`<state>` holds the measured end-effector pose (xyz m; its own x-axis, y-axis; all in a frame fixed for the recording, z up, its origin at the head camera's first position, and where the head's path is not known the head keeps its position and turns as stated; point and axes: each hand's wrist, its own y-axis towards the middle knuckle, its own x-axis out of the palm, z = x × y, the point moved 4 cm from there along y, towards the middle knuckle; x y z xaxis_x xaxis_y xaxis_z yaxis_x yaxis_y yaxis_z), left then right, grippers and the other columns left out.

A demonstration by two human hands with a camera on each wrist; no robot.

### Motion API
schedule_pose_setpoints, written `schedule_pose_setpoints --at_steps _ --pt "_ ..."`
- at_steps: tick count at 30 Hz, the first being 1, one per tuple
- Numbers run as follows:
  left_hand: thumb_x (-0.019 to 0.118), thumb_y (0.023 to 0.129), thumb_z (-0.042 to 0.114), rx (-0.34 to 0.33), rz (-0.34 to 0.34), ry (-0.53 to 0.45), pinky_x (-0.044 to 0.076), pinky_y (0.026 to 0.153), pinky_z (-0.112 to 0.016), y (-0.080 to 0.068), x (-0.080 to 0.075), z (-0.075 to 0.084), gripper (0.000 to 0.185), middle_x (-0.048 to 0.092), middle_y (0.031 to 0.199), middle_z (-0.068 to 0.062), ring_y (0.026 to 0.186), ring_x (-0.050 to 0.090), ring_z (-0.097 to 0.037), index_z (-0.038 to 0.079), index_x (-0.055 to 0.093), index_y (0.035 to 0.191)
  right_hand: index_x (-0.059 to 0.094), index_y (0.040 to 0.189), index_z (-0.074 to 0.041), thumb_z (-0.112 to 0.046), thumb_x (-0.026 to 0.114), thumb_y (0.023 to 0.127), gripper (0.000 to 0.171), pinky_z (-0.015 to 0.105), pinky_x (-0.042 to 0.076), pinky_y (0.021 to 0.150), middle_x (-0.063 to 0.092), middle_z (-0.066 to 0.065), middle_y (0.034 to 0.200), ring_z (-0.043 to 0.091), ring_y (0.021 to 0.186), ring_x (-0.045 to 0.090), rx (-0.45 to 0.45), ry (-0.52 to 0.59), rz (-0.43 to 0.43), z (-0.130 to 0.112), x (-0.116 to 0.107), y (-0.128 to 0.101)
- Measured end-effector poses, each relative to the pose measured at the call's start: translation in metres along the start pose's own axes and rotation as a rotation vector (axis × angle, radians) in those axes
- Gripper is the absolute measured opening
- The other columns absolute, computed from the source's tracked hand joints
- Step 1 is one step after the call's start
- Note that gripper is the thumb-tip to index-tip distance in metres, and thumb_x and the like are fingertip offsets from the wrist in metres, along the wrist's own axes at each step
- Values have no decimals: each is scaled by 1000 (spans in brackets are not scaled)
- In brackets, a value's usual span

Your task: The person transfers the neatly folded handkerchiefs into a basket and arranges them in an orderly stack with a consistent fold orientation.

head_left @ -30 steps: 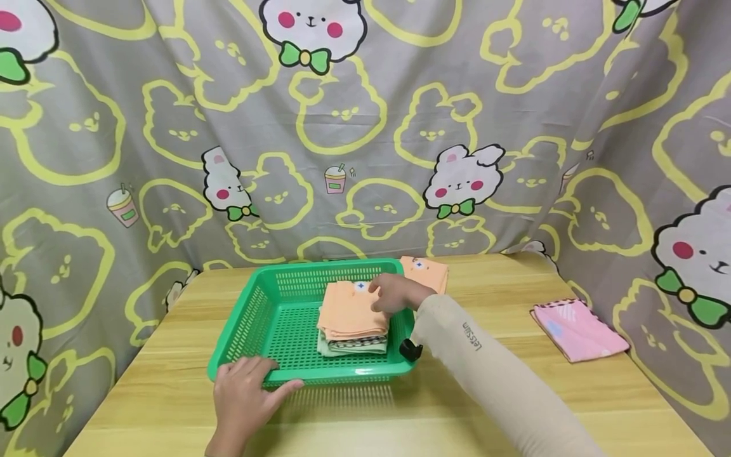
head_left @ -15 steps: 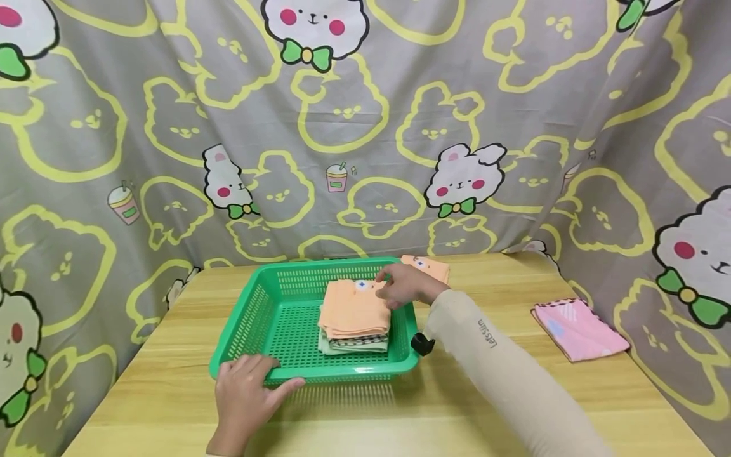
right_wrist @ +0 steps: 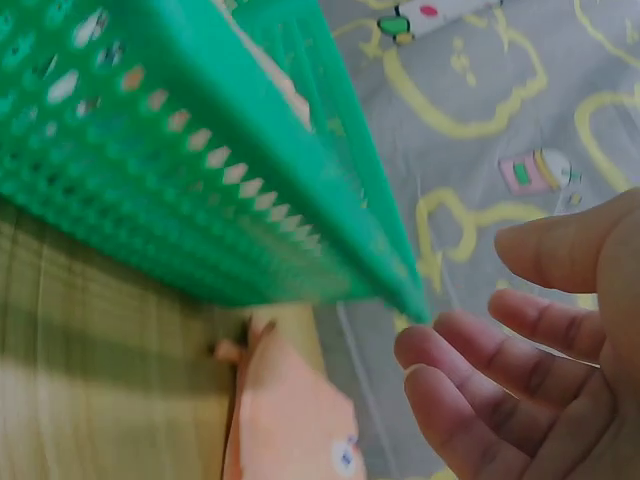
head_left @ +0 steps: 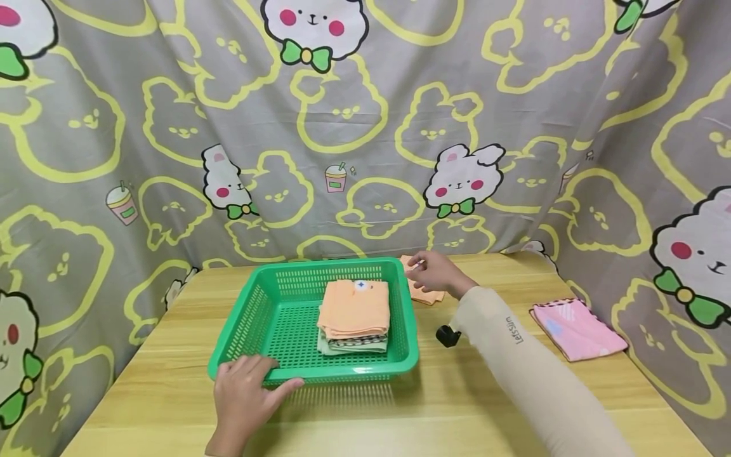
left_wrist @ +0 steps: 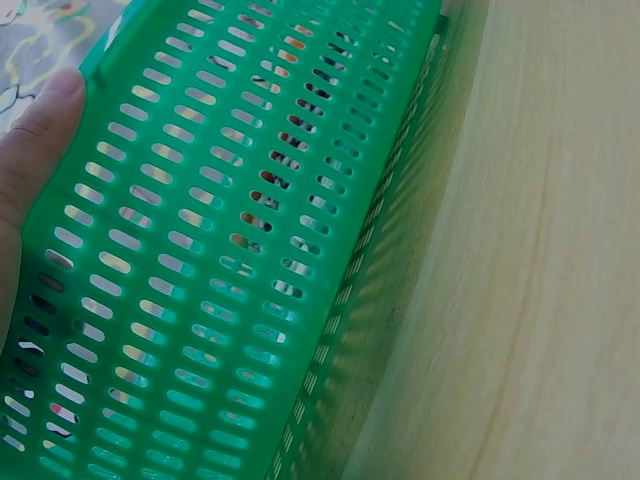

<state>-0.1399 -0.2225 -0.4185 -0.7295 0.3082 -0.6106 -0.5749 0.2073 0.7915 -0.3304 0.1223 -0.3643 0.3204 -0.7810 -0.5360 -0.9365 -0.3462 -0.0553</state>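
A green plastic basket [head_left: 342,370] with slotted walls stands on the table. My left hand [head_left: 242,393] grips its front left rim, fingers over the edge and thumb along the outer wall; the left wrist view shows the thumb [left_wrist: 40,135] against it. Inside the basket, to the right, lies a stack of folded towels with an orange towel [head_left: 354,312] on top. Beyond the basket's right side, my right hand [head_left: 438,274] is over another folded orange towel [head_left: 427,296], partly covering it. In the right wrist view its fingers are loosely bent with nothing between them.
A folded pink towel [head_left: 581,331] with a checked edge lies on the right of the wooden table [head_left: 491,387]. Grey patterned curtains [head_left: 365,127] enclose the back and sides. A black wrist camera [head_left: 448,335] sits by the right sleeve.
My right hand has left the orange towel on the stack and moved right, out past the basket's rim, over the second orange towel. The left hand stays on the rim.
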Motion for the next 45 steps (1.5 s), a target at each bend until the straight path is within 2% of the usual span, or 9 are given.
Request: schedule_pose_setpoints --at_steps 7,13,25,29,31,35,39,42,45 --pt "54 74 80 -1 4 8 35 62 -41 -1 0 -1 68 67 72 -2 67 63 -25 13 67 73 49 129 5 -20 57 98 40 42 53 80 58 20 115 35 101 62 52 9 74 31 -7 5" --pt "55 74 80 -3 0 12 36 61 -41 -1 1 -1 67 68 72 -2 66 63 -25 13 67 72 48 130 6 -19 57 97 42 48 46 90 51 28 128 41 115 52 73 -138 116 60 -6 8" --pt "60 70 78 -12 -14 13 35 62 -39 -2 2 0 64 68 73 -1 68 63 -25 14 67 73 38 139 10 -18 58 95 55 54 36 100 38 35 140 47 123 44 144 -184 -10 94 3 1" --pt "60 70 78 -16 -21 17 36 62 -39 -2 3 -1 64 68 73 -1 68 63 -25 15 67 73 38 141 9 -16 55 95 55 59 20 108 19 39 148 54 137 18 107 -244 -101 98 7 2" --pt "61 69 78 -17 -23 20 36 62 -39 -2 3 -1 64 68 73 -1 68 63 -25 15 67 73 39 141 10 -13 55 94 55 58 22 108 13 40 149 54 136 20 89 -299 -131 99 9 3" --pt "61 70 77 -13 -24 21 36 62 -39 -1 2 -2 64 68 74 -1 68 63 -24 14 68 74 43 136 11 -9 56 90 51 54 34 103 32 37 142 50 130 37 72 -419 -133 98 13 3" --pt "57 72 79 -11 -21 19 36 62 -39 -1 2 -2 66 68 73 -2 68 63 -24 14 68 74 53 116 13 -9 59 86 37 50 40 96 57 27 115 41 110 55 29 -559 -92 93 15 5" --pt "58 71 79 -13 -21 19 35 62 -39 -2 2 -2 66 68 73 -2 68 63 -24 14 68 73 57 95 5 -12 63 87 19 44 43 84 58 13 92 30 85 56 38 -616 -68 91 13 6" --pt "63 68 77 -11 -24 21 35 62 -40 -1 3 -3 64 69 74 -2 68 63 -25 14 68 74 55 87 -1 -17 63 92 19 40 42 75 54 9 83 25 75 51 82 -615 -84 93 12 7"
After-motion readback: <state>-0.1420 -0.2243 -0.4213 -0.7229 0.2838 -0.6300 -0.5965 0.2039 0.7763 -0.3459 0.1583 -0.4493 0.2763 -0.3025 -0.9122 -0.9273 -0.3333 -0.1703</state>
